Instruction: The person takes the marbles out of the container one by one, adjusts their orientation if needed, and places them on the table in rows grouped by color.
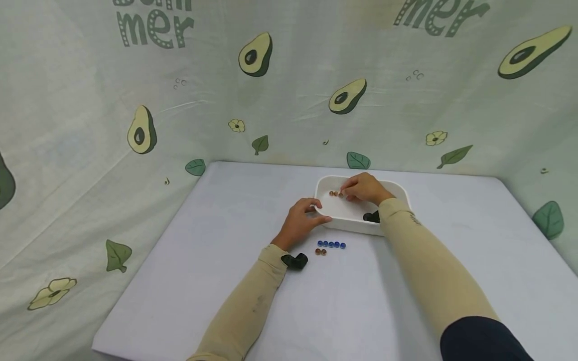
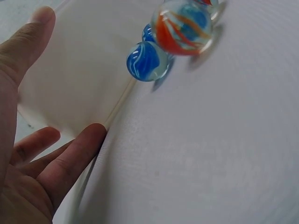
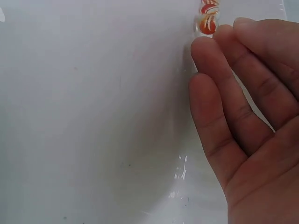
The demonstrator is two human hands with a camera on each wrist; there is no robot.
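A white tray (image 1: 352, 224) stands toward the back of the table. At its front-left corner my left hand (image 1: 301, 220) holds it, fingers on the left rim and thumb along the front; the left wrist view shows those fingers (image 2: 74, 163) against its wall. Inside, my right hand (image 1: 365, 188) pinches at the near end of a short row of orange-swirled marbles (image 1: 335, 193). In the right wrist view the end marble (image 3: 207, 23) sits right at the fingertips. In front of the tray lie a row of several blue marbles (image 1: 331, 244) and two orange marbles (image 1: 320, 251).
The white table (image 1: 217, 240) carries the tray and marbles. Behind it hangs a pale curtain (image 1: 298, 60) printed with avocados and leaves. Dark wrist-worn devices show beneath both forearms, the right one (image 1: 371, 216) over the tray.
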